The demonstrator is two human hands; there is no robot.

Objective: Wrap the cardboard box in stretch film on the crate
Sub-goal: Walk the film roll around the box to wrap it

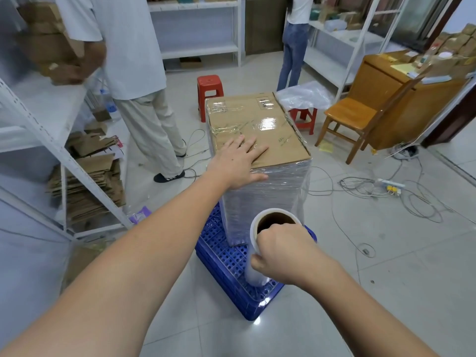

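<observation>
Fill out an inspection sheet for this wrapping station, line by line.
Surface: blue crate on tiled floor.
Job's things: cardboard box upright on crate, sides filmed, top partly bare; film roll upright beside it.
Clutter: flattened cartons under shelf.
Grips: left hand flat on box top; right hand holds roll.
Cables: loose cords, power strip on floor at right.
Surroundings: red stool, wooden chair, two people standing.

- My left arm reaches far forward, and my left hand (238, 161) lies flat, palm down, fingers straight and spread.
- My right arm is bent in nearer my body; my right hand (283, 252) is curled in a grip, thumb wrapped round the side.
</observation>
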